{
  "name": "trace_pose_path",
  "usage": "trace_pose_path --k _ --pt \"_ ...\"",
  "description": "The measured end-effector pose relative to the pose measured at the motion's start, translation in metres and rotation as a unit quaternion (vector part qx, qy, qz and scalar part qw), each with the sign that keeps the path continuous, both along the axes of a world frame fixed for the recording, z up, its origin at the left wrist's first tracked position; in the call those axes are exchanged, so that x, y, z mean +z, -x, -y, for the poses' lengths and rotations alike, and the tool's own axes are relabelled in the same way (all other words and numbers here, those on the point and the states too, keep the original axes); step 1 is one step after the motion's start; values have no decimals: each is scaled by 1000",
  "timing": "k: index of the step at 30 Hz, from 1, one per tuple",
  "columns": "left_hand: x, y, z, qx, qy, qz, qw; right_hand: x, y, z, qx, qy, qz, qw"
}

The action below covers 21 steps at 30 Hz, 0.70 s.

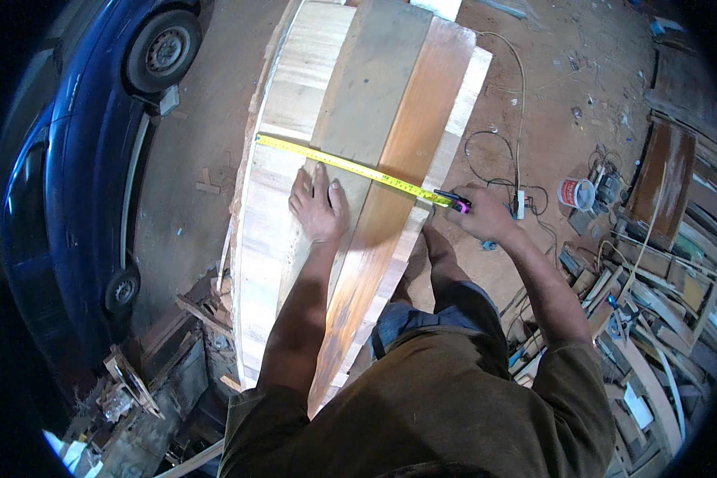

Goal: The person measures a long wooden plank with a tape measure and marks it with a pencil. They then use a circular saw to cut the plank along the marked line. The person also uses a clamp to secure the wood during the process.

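A yellow tape blade stretches across a workbench-height panel of wooden boards, pale at both sides, grey and orange-brown in the middle. My left hand lies on the boards just below the tape, fingers apart and pointing forward. My right hand is closed round the black and pink tape measure case at the blade's right end, over the panel's right edge. A slim dark item lies along the top of the case; I cannot tell whether it is separate. The far end of the blade sits at the panel's left edge.
A blue car stands along the left. On the dirt floor at right are cables, a power strip, a white-red bucket and tools. Piled wood scraps fill the right side; more debris lies lower left.
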State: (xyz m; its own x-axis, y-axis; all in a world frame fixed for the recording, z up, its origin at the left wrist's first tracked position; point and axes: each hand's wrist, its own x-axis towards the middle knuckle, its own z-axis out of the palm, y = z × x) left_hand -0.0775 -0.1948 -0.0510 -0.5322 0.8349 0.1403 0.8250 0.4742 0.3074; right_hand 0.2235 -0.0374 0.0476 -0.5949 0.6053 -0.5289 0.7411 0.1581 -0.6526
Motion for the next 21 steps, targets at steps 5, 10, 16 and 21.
trace_pose_path --k 5,10,16,21 --pt "-4 0 0 0 10 -12 1000 -6 -6 0 -20 1 -15 1000" --pt "-2 -2 -3 -6 -6 -8 1000 -1 -9 -5 -3 2 -3 1000" --pt "1 -2 -3 -9 -12 -17 1000 -5 -9 -10 3 10 1 1000" --pt "2 -3 -4 -13 -14 -27 999 -14 -13 -15 0 5 -22 1000"
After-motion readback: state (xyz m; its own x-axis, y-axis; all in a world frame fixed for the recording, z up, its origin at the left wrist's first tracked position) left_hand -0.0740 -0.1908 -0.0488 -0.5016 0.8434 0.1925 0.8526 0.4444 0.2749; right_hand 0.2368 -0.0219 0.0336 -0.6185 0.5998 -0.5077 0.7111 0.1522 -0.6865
